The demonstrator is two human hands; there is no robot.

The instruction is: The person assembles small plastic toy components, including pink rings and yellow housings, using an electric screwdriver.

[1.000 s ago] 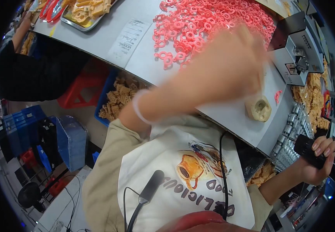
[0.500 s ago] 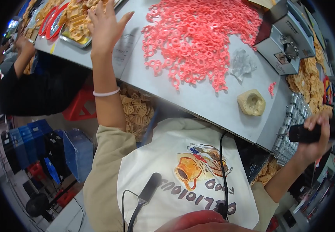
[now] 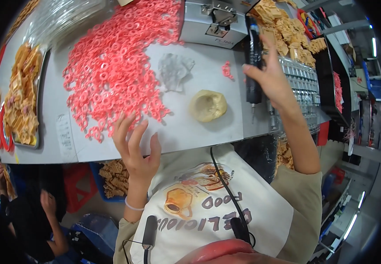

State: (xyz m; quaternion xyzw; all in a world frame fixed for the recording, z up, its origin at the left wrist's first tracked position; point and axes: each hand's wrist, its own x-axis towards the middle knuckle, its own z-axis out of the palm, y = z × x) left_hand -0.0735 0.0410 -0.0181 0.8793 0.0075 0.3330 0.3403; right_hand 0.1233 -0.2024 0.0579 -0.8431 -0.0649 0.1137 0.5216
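Observation:
A black pen-shaped electric screwdriver [image 3: 253, 66] with a thin bit is in my right hand [image 3: 272, 77], my thumb laid against its side. It is over the right part of the table, bit toward the near edge. My left hand [image 3: 137, 152] is open, fingers apart and slightly bent, at the near edge of a wide pile of pink plastic ring-shaped pieces [image 3: 116, 70]. I see nothing in it. Between the hands lies a hollowed yellowish lump [image 3: 208, 105], with a crumpled grey sheet [image 3: 173, 71] behind it and a small pink piece [image 3: 227, 70] to its right.
A silver metal case [image 3: 217, 26] with a latch stands at the back. Right of my right hand are stacked clear plastic trays [image 3: 302, 83] and tan plastic parts [image 3: 283, 26]. A tray of tan parts [image 3: 23, 97] and clear bags [image 3: 63, 17] lie left. A co-worker [image 3: 32, 220] sits lower left.
The view has turned to the right. My left hand has come back from the far-left tray to the pink pile. My right hand has brought the black tool in over the table.

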